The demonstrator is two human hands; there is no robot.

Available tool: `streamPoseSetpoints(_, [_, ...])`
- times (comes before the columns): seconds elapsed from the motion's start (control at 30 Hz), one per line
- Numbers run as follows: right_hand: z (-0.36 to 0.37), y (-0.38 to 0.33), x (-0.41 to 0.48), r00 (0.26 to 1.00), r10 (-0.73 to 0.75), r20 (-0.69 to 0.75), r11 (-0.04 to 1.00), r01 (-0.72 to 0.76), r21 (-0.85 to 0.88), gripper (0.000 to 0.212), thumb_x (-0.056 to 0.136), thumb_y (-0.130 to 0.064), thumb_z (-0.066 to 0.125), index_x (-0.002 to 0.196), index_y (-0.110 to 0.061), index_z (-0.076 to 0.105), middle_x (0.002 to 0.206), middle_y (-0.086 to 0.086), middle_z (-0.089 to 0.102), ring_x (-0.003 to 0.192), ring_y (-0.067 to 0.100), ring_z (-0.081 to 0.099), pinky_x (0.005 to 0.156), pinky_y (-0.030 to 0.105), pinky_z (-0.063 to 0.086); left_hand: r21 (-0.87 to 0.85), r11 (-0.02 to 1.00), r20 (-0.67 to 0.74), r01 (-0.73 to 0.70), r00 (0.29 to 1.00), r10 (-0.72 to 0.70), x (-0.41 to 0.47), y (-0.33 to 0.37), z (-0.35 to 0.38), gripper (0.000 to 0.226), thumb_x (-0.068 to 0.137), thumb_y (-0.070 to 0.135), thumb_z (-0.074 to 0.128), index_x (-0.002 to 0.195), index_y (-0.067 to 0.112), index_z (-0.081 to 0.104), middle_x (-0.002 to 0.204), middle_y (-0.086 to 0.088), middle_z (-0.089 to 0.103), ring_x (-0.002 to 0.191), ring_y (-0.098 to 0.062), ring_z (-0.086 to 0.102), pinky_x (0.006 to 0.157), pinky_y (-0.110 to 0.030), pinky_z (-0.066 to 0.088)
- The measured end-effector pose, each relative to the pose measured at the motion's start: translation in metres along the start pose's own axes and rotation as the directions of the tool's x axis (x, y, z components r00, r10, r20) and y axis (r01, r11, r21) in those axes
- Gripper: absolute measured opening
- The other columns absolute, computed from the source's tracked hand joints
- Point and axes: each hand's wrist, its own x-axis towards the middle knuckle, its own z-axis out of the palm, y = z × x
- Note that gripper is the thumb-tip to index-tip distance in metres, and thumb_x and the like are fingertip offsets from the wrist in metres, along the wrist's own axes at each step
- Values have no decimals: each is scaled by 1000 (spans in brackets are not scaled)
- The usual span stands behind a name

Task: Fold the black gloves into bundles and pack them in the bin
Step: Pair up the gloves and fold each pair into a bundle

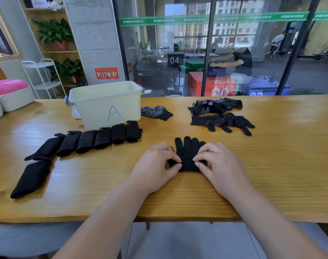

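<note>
Pinching the near end of a black glove (188, 149), both hands work at the middle of the wooden counter (271, 165) in the head view. The left hand (155, 165) has its fingers (172, 158) and thumb curled onto the left side of the rolled-up cuff. The right hand (217, 163) grips the right side the same way with its own fingers (200, 157). The two thumbs lie close together over the fold. The glove lies flat with its fingertips pointing away from the person.

The bin (105, 103), pale cream plastic with grey side handles, stands on the counter to the left and farther back. It bears a large letter "A" hand-drawn in blue on its front wall. A row of folded bundles (96, 139) runs diagonally in front of it, the nearest ones touching its base. One larger bundle (31, 178) lies apart at the near left.

A single dotted glove (156, 113) lies just beside the bin's right side. Well to the right sit a heap of loose gloves (215, 106) and, nearer, a spread pair (222, 122).

Behind the counter a glass wall carries a green strip (163, 20) printed repeatedly with "MAXIMUM" beside characters too small to read. Beyond it, a dark box (175, 59) shows "04". An orange notice (106, 73) on the concrete pillar is illegible.
</note>
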Motion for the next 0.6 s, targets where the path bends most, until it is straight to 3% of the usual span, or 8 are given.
streamPoseSetpoints(0.2, [1, -2, 1, 999, 47, 27, 989, -43, -143, 25, 99, -32, 59, 110, -36, 81, 107, -27, 67, 98, 2, 50, 72, 22, 45, 170, 982, -18, -84, 996, 89, 2, -3, 4, 23, 101, 42, 64, 114, 35, 81, 125, 26, 69, 121, -1, 53, 103, -40, 51])
streamPoseSetpoints(0.33, [-4, -7, 0, 995, 68, 68, 988, -57, -146, 35, 100, -49, 50, 118, -38, 78, 112, -28, 67, 102, 0, 50, 75, 22, 42, 216, 973, 17, -86, 996, 85, 2, -1, 2, 34, 100, 56, 59, 123, 38, 76, 130, 28, 68, 124, 0, 50, 107, -38, 47])
streamPoseSetpoints(0.47, [-3, -3, -1, 990, 66, 124, 988, -48, -146, 44, 96, -64, 53, 127, -40, 73, 119, -30, 63, 107, 0, 50, 81, 20, 43, 238, 966, 34, -96, 995, 90, 1, -2, 1, 40, 95, 63, 63, 127, 40, 73, 131, 28, 67, 126, 1, 47, 107, -34, 44])
streamPoseSetpoints(0.6, [-6, -3, -1, 985, 71, 159, 991, -51, -126, 45, 95, -61, 58, 133, -41, 69, 123, -31, 61, 113, -1, 48, 85, 20, 44, 251, 962, 3, -105, 994, 108, 1, -1, 1, 33, 98, 52, 65, 125, 37, 74, 124, 23, 71, 122, -2, 52, 104, -33, 45])
